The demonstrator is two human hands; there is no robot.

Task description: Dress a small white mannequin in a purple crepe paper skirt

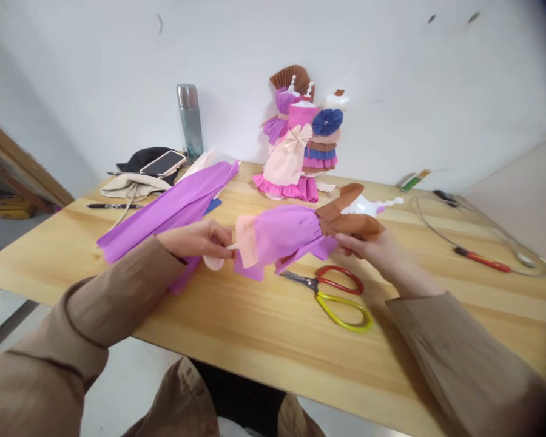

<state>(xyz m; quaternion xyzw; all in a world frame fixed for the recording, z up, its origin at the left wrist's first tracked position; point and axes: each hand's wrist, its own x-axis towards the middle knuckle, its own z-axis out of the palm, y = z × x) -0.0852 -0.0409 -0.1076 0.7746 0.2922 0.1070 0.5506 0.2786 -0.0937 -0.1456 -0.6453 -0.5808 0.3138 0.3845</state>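
Observation:
A miniature dress form (361, 206) lies sideways in the air above the table, its white knobbed top pointing right. It wears a purple paper-like dress (286, 233) with a peach hem and brown bodice pieces (343, 212) that spread outward. My left hand (202, 238) is closed on the thin white stand rod below the hem. With closed fingers, my right hand (375, 250) grips the form near the brown bodice. Scissors (313, 282) with one red and one yellow handle lie under the dress. Purple sheets (164, 212) lie beneath and beyond my left forearm.
Dressed miniature forms (295, 145) stand against the wall. A flask (191, 121), a phone (164, 162) on a bag, and a pen (113, 206) are at back left. On the right lie a red-handled tool (482, 260) with a cable and a small green box (415, 180).

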